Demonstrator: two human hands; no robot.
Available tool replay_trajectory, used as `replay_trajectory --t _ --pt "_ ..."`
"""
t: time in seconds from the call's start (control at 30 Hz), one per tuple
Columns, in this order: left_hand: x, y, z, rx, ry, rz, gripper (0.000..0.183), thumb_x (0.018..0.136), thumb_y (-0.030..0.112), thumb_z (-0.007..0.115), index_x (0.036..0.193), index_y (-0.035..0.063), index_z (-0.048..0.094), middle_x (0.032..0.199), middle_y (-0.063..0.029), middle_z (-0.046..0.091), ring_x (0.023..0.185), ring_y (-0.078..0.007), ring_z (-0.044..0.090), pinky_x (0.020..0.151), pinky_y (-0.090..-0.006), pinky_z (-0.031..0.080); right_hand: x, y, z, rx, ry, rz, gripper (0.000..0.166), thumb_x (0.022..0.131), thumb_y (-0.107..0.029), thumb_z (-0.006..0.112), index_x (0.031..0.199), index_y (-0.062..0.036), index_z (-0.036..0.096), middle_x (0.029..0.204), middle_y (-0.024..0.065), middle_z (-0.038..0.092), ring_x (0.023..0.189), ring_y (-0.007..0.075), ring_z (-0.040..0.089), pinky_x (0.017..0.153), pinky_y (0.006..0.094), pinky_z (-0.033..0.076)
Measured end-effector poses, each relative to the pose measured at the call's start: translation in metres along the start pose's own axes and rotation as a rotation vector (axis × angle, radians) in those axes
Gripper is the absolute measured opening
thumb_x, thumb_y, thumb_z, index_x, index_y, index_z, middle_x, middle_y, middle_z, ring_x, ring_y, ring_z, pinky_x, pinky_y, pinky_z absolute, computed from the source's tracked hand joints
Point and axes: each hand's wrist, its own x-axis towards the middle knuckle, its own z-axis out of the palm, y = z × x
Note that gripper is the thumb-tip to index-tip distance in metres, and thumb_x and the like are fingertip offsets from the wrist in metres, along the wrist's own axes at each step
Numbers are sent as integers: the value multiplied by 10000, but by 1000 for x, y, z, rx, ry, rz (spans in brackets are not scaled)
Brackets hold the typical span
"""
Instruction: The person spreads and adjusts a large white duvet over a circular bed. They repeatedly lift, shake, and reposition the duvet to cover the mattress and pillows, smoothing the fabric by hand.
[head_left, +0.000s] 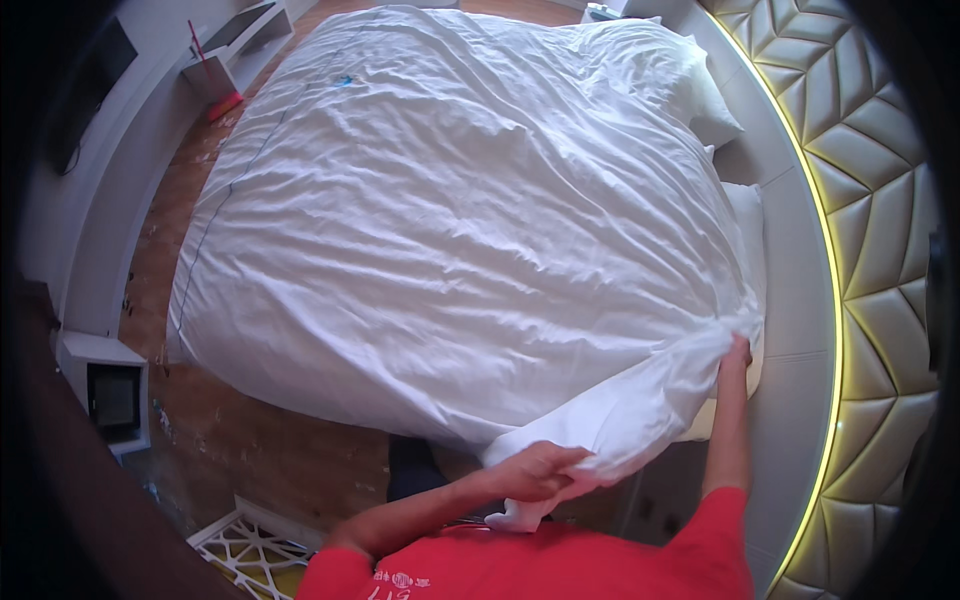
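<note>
A wrinkled white duvet cover (450, 225) spreads over the whole bed, with a thin blue line along its left side and a small blue mark near its far left corner. My left hand (534, 472) grips its near edge close to my body, where a short end of cloth hangs below the fist. At the right, by the head of the bed, my right hand (739, 352) clutches a bunched part of the same cloth. Between both hands the fabric is pulled up and folded. A white pillow (746, 217) shows partly from under the cover beyond my right hand.
A padded headboard wall (870, 202) with a yellow light strip (832, 300) runs along the right. A red broom (225, 106) leans by a shelf unit at the far left. Near left are a white cabinet (105, 360) and a white lattice panel (251, 544). Wooden floor (285, 442) borders the bed.
</note>
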Motion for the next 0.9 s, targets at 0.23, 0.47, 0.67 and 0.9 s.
replay_trajectory --t 0.23,0.47,0.67,0.9 --pt "-114 -59 -2 -350 79 -265 313 836 47 508 1145 2 532 990 -91 624 933 -178 572 793 -278 444 -272 87 288 -352 -318 -1917 52 745 -99 495 787 -75 514 657 101 461 625 269 484 594 419 409" --pt "-163 -165 -15 -657 354 -659 242 795 63 575 1028 13 619 909 -47 625 819 -128 572 729 -270 455 -426 307 287 -1114 -1230 -914 473 729 -212 569 1163 -56 466 942 221 602 911 386 572 774 451 464" --pt "-200 -205 -48 -810 469 -630 279 793 -11 589 1068 31 614 926 -27 628 791 -119 582 695 -270 489 -432 302 225 -725 -1061 -846 530 747 -287 659 1182 -36 491 950 164 610 876 284 596 755 367 479" --pt "-255 -173 -98 -981 664 -642 308 725 -84 597 1020 3 610 928 -66 637 834 -164 614 759 -306 513 -392 297 66 -453 -553 -399 161 820 -114 582 950 -20 581 722 35 574 646 109 551 553 236 460"
